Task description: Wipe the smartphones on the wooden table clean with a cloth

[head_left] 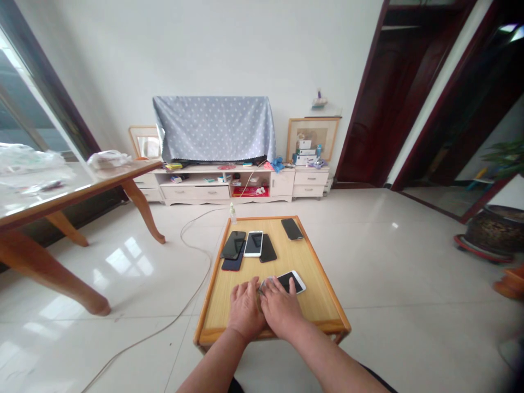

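Note:
A white smartphone point(295, 281) with a dark screen lies at a slant near the front of the small wooden table point(305, 303). My right hand point(280, 307) lies over its left end, fingers stretched out and thumb spread across the near part of the phone. Close beside it is my left hand point(246, 310), its fingers bent and held together, the fingertips near the phone's left end. A greyish edge shows between the two hands, but its kind is hidden. Farther back lie another white smartphone point(254, 244), a black phone point(233, 245), a dark blue phone point(232, 265) and a dark phone point(268, 248).
A separate black phone point(291, 229) lies at the back right of the table. A small clear bottle point(233, 213) stands by its far left corner. A cable point(192, 297) runs along the floor at left, near a larger table point(82, 210). A white cabinet point(196, 192) stands by the wall.

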Tool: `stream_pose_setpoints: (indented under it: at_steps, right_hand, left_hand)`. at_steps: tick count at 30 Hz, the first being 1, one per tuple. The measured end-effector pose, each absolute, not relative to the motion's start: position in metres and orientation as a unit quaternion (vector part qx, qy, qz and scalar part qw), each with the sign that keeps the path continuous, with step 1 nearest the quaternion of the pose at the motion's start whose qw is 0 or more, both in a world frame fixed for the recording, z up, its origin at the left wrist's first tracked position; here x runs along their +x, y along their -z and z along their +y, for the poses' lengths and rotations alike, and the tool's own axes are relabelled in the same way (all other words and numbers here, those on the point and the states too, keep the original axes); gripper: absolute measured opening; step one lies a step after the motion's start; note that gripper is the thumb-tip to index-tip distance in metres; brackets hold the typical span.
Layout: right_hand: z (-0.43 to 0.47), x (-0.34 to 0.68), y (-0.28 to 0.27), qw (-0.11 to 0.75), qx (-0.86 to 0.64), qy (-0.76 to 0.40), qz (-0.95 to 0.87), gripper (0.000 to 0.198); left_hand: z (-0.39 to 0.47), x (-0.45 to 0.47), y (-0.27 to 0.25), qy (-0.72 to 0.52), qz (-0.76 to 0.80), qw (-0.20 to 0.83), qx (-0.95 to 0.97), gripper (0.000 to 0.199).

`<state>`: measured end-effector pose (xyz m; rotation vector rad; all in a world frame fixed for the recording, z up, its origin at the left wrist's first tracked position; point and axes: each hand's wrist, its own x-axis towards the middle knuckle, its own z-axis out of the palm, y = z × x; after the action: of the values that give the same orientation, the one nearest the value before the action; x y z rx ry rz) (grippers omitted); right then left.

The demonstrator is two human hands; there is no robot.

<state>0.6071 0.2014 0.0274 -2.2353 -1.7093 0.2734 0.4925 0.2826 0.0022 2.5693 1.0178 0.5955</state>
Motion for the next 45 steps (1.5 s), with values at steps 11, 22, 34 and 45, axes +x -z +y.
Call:
stream_pose_setpoints:
  at_steps: [11,22,34,45]
  right_hand:
    - [0.191,0.648,-0.018,0.124,-0.858,-0.055,-0.496,0.052]
    - [0.177,0.654,-0.024,0.135,-0.860,-0.053,-0.490,0.051]
    - [0.157,0.653,-0.021,0.147,-0.856,-0.047,-0.493,0.047]
    - [0.149,0.619,-0.021,0.180,-0.796,-0.060,-0.574,0.052]
  left_hand:
    - [0.279,0.495,-0.008,-0.199,0.356,0.137,0.903,0.062]
    - [0.276,0.495,-0.014,-0.174,0.365,0.131,0.905,0.061]
    - [0.277,0.495,-0.011,-0.184,0.355,0.117,0.909,0.060]
    - [0.276,0.494,-0.013,-0.179,0.363,0.134,0.905,0.058]
